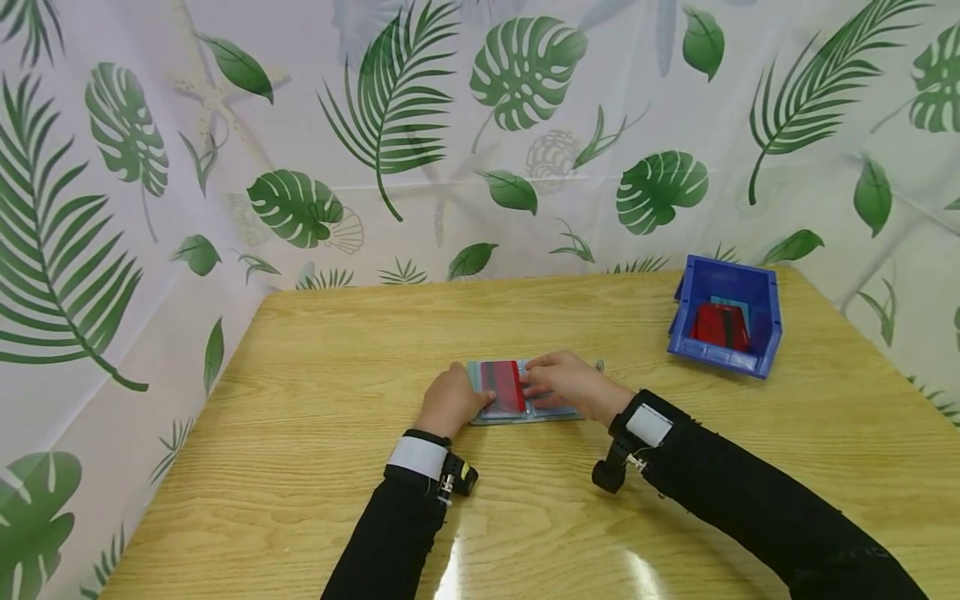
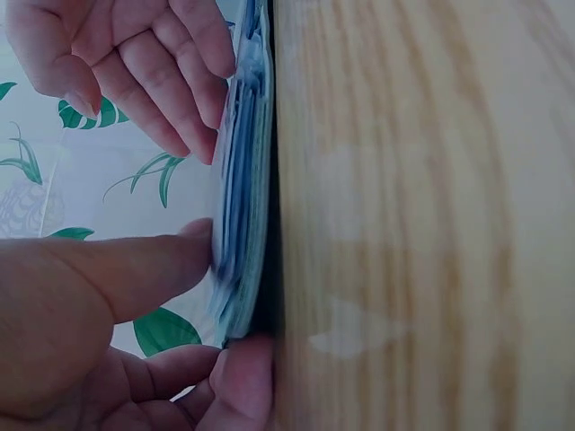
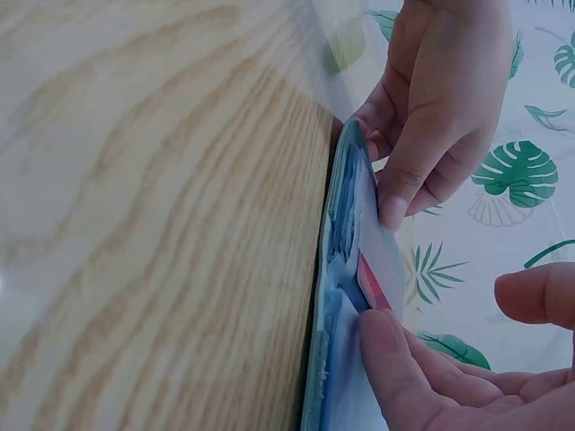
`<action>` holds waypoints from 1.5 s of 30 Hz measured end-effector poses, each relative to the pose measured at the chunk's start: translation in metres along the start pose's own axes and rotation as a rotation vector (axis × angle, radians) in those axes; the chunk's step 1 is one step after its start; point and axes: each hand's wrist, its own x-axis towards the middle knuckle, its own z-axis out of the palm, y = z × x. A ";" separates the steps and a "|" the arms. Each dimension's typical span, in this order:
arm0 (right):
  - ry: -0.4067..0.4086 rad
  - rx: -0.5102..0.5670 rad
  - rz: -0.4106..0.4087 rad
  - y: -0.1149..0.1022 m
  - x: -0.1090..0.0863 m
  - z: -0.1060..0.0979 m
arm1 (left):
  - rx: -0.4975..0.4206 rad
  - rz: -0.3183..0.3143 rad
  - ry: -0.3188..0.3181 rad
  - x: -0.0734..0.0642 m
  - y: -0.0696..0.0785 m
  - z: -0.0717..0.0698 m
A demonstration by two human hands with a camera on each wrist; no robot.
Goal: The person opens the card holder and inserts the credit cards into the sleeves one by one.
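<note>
A light blue card holder point(image 1: 553, 408) with clear plastic sleeves lies spread open on the table. In its left sleeve sits a red card point(image 1: 510, 387) with a dark stripe. At the holder's left edge, my left hand point(image 1: 450, 400) pinches the stacked sleeves and cover, thumb on top and fingers beneath. My right hand point(image 1: 566, 383) is over the middle of the holder, its fingertips at the red card's right edge. The right wrist view shows that red corner point(image 3: 372, 285) poking out beside my fingertip, with the thumb held apart. In the left wrist view the right fingers point(image 2: 157, 76) look nearly straight.
A blue plastic bin point(image 1: 723, 360) stands at the table's back right, holding a red item point(image 1: 720, 325) with a dark stripe and a light blue piece behind it. The wooden table point(image 1: 337, 350) meets a leaf-printed cloth point(image 1: 450, 167) at the back and sides.
</note>
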 end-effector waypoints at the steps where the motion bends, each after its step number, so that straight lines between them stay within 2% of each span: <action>1: 0.006 0.007 -0.001 0.000 0.000 0.001 | -0.001 0.000 0.001 0.000 0.000 0.000; 14: 0.057 -0.009 -0.028 0.005 0.004 0.006 | 0.008 0.023 -0.022 -0.001 0.001 -0.002; 23: 0.052 -0.026 -0.029 0.001 0.001 0.008 | 0.005 0.038 -0.029 0.000 0.003 -0.002; 30: 0.047 -0.023 -0.028 0.006 0.001 0.010 | -0.001 0.073 -0.040 -0.002 0.000 -0.004; 36: 0.043 -0.027 -0.041 0.010 0.005 0.015 | -0.003 0.051 -0.062 -0.002 -0.005 -0.008; 45: -0.066 -0.117 -0.131 0.016 0.000 -0.002 | -0.041 0.032 -0.073 0.002 -0.002 -0.004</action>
